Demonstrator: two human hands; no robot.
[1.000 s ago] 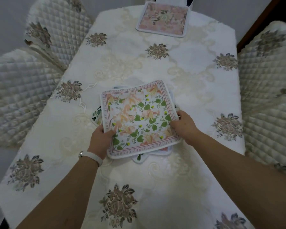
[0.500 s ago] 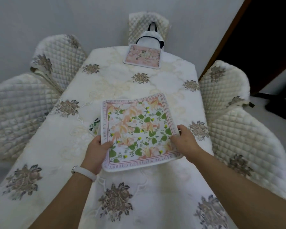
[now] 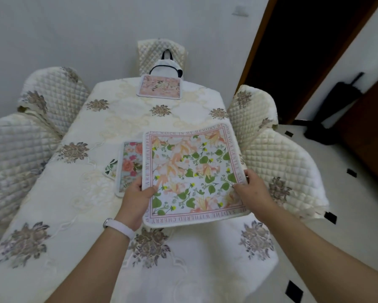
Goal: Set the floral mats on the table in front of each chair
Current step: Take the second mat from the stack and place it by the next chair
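Green-leaf floral mat (image 3: 192, 173): held clear of the table at both near corners, now carried toward 3 o'clock. One second ago it lay square on top of the stack at table centre; it now overhangs the right table edge, its far corner reaching toward the quilted chair at 2 o'clock (image 3: 252, 110).

Grip: left hand (image 3: 137, 199) pinches the near-left corner, thumb on top, fingers beneath. Right hand (image 3: 252, 191) pinches the near-right edge likewise. Both closed on the mat; fingers under it are hidden.

Uncovered by the shift: a rose-pattern mat (image 3: 130, 165) lying flat on the tablecloth (image 3: 74, 193), with a further mat's corner (image 3: 110, 168) showing beneath it at 9 o'clock. At least two remain in the stack.

Pink mat (image 3: 159, 86): already laid at 12 o'clock before the far chair (image 3: 161, 51), on which a white bag (image 3: 166, 68) rests.

Assessment: one place set; the held mat appears bound for a right-side chair. The nearer right chair (image 3: 279, 167) and both left chairs (image 3: 52, 90) have no mat before them yet
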